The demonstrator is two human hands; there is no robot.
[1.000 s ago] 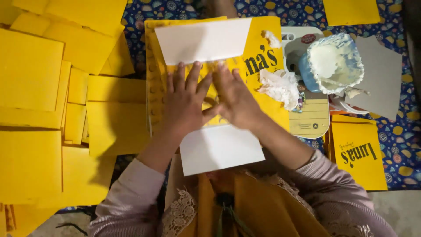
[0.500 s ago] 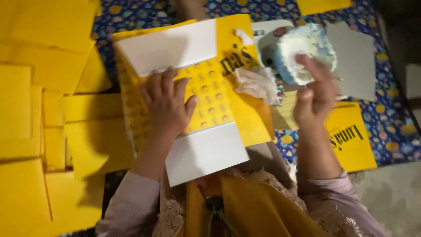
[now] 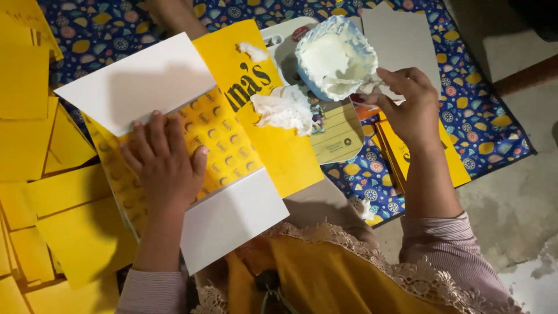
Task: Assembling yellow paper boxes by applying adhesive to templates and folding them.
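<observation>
At nine o'clock lie loose yellow card sheets (image 3: 40, 192), matte and flat. Beside them the left hand (image 3: 164, 164) stays spread, fingers apart, pressing the patterned yellow folder (image 3: 232, 136) with its white flaps, which has tilted since a moment ago. At one o'clock the right hand (image 3: 411, 107), earlier raised beside the tub, now pinches at the rim of the paste-smeared blue tub (image 3: 334, 58). A crumpled white cloth (image 3: 283, 109) rests between them.

The folded card (image 3: 232, 145) is yellow with white flaps and a dotted middle. The tub (image 3: 334, 58) is blue, smeared white. The mat (image 3: 465, 104) is navy with yellow leaf prints.
</observation>
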